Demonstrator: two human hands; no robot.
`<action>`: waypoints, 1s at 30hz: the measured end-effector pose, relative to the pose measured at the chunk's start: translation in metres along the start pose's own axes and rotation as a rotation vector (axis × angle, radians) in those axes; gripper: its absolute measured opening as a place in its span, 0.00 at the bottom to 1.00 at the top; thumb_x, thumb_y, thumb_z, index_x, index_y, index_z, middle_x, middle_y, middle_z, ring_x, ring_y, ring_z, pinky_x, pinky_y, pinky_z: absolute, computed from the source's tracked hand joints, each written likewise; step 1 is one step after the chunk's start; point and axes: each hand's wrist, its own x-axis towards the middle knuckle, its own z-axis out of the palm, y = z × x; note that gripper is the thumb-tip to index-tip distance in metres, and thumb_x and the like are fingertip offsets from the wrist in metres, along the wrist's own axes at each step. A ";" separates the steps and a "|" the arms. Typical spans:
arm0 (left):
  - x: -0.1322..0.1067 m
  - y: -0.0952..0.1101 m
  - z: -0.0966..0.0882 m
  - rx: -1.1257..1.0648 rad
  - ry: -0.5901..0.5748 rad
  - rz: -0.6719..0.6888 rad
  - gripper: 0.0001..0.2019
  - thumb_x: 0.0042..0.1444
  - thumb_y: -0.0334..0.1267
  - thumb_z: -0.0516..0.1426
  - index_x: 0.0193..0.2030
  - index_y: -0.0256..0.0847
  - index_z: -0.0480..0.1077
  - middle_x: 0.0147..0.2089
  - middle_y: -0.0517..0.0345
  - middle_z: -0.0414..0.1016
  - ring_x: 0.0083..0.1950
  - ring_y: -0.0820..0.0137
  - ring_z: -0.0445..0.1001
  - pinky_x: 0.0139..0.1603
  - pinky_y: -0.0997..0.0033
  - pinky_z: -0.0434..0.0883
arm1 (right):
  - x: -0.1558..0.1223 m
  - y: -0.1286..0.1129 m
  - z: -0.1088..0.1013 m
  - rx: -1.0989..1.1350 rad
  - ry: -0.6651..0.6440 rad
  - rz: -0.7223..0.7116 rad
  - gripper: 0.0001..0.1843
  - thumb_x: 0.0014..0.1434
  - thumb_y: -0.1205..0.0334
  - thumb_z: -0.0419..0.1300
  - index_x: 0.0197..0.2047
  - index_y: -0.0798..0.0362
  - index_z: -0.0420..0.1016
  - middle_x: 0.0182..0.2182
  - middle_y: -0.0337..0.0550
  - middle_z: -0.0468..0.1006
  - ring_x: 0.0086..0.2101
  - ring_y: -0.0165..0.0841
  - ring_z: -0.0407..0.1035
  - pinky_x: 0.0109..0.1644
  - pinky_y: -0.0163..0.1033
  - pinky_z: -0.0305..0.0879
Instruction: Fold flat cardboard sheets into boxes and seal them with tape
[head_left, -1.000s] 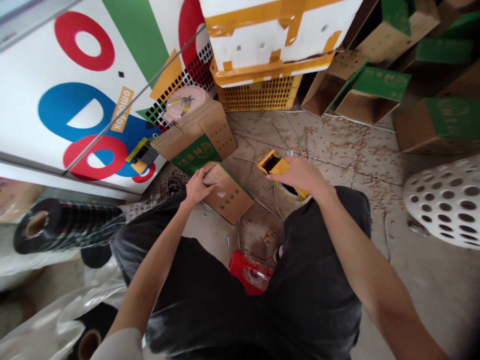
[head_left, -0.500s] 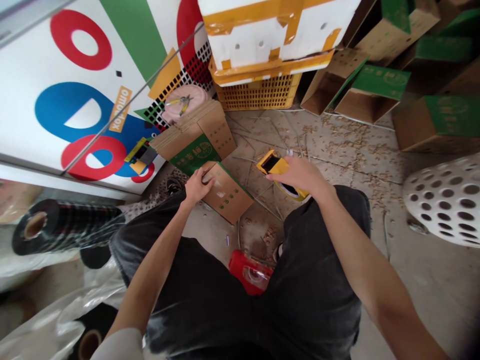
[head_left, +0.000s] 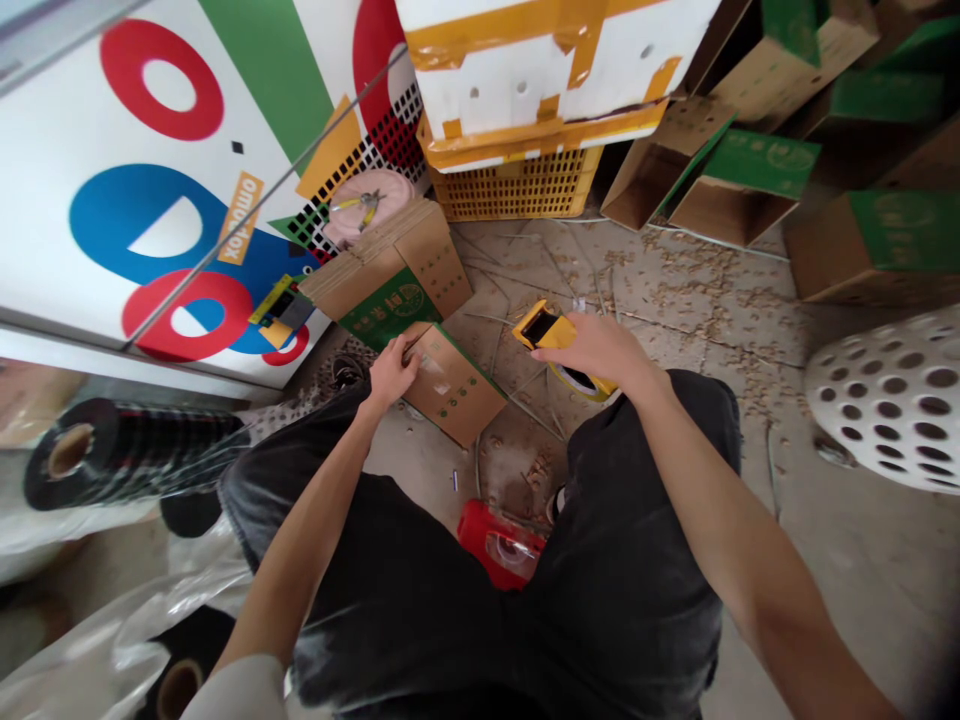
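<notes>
My right hand (head_left: 596, 350) grips a yellow tape dispenser (head_left: 544, 330), with its tape roll (head_left: 581, 385) showing below my fingers. My left hand (head_left: 394, 372) lies on the upper edge of a flattened cardboard box (head_left: 454, 390) with green print, which sits on the floor over my knees. Behind it leans a stack of flattened cartons (head_left: 390, 270). A red tape dispenser (head_left: 501, 545) rests on the floor between my legs, out of reach of either hand's present spot.
A printed white panel (head_left: 150, 200) stands at left, with a black film roll (head_left: 71, 450) below it. A yellow crate (head_left: 517, 187) carries a taped white box (head_left: 547, 70). Open cartons (head_left: 742, 190) lie at upper right, beside a perforated white stool (head_left: 892, 405). Wood shavings and strapping litter the floor.
My left hand has lifted slightly and shifted toward the box's upper edge. The right hand and yellow dispenser stay nearly in place.
</notes>
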 end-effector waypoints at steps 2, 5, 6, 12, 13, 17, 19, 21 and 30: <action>0.000 0.000 0.000 -0.004 0.005 -0.005 0.20 0.70 0.46 0.54 0.66 0.47 0.71 0.63 0.49 0.79 0.64 0.53 0.77 0.61 0.55 0.75 | 0.000 0.000 0.000 -0.002 -0.001 -0.001 0.40 0.54 0.25 0.64 0.54 0.50 0.80 0.46 0.57 0.84 0.45 0.54 0.78 0.42 0.49 0.68; 0.001 0.001 -0.001 -0.005 0.001 -0.002 0.22 0.67 0.46 0.58 0.66 0.47 0.71 0.63 0.49 0.79 0.64 0.53 0.77 0.62 0.56 0.74 | -0.001 -0.001 -0.001 -0.013 -0.008 0.003 0.40 0.54 0.25 0.64 0.54 0.50 0.79 0.46 0.56 0.84 0.46 0.54 0.78 0.44 0.49 0.69; 0.001 0.001 -0.001 -0.007 -0.003 -0.004 0.22 0.67 0.46 0.58 0.66 0.47 0.70 0.63 0.50 0.79 0.64 0.54 0.77 0.62 0.57 0.74 | -0.001 -0.002 -0.001 -0.016 -0.011 0.004 0.40 0.54 0.25 0.64 0.55 0.50 0.79 0.47 0.57 0.84 0.46 0.54 0.78 0.44 0.49 0.69; 0.001 -0.001 -0.001 -0.005 -0.012 -0.002 0.21 0.72 0.47 0.53 0.67 0.45 0.69 0.64 0.47 0.78 0.65 0.54 0.76 0.62 0.56 0.74 | -0.001 -0.003 -0.003 -0.008 -0.018 -0.003 0.39 0.54 0.26 0.64 0.54 0.51 0.79 0.46 0.57 0.84 0.45 0.54 0.78 0.43 0.49 0.68; 0.001 -0.002 -0.001 0.011 -0.018 0.016 0.24 0.69 0.49 0.57 0.68 0.45 0.68 0.64 0.47 0.77 0.65 0.52 0.76 0.63 0.56 0.73 | -0.001 -0.003 -0.003 -0.008 -0.016 -0.005 0.39 0.54 0.26 0.64 0.54 0.51 0.80 0.46 0.57 0.85 0.44 0.54 0.78 0.43 0.49 0.68; -0.001 -0.002 0.001 0.058 -0.036 0.055 0.31 0.65 0.55 0.63 0.70 0.45 0.66 0.67 0.44 0.75 0.67 0.49 0.74 0.63 0.55 0.73 | -0.001 -0.003 -0.003 -0.019 -0.017 -0.007 0.38 0.55 0.27 0.64 0.54 0.51 0.79 0.46 0.57 0.85 0.45 0.54 0.78 0.43 0.49 0.68; -0.001 -0.001 0.003 0.058 -0.021 0.038 0.24 0.72 0.53 0.55 0.69 0.45 0.68 0.67 0.44 0.75 0.66 0.51 0.75 0.62 0.56 0.73 | -0.001 -0.003 -0.003 -0.021 -0.020 -0.006 0.38 0.55 0.27 0.64 0.54 0.51 0.79 0.46 0.57 0.85 0.45 0.54 0.78 0.43 0.48 0.67; -0.002 0.000 0.004 0.062 0.001 0.018 0.22 0.76 0.50 0.47 0.67 0.45 0.69 0.67 0.44 0.75 0.64 0.52 0.76 0.60 0.57 0.74 | -0.001 -0.003 -0.003 -0.024 -0.022 -0.004 0.39 0.55 0.27 0.64 0.54 0.51 0.79 0.45 0.57 0.85 0.45 0.54 0.78 0.43 0.48 0.67; -0.001 -0.003 0.004 0.032 -0.006 0.038 0.23 0.74 0.52 0.51 0.68 0.45 0.69 0.67 0.45 0.76 0.64 0.52 0.77 0.61 0.57 0.74 | -0.001 -0.004 -0.004 -0.044 -0.034 -0.006 0.37 0.56 0.28 0.64 0.54 0.51 0.79 0.45 0.58 0.85 0.45 0.53 0.78 0.43 0.48 0.67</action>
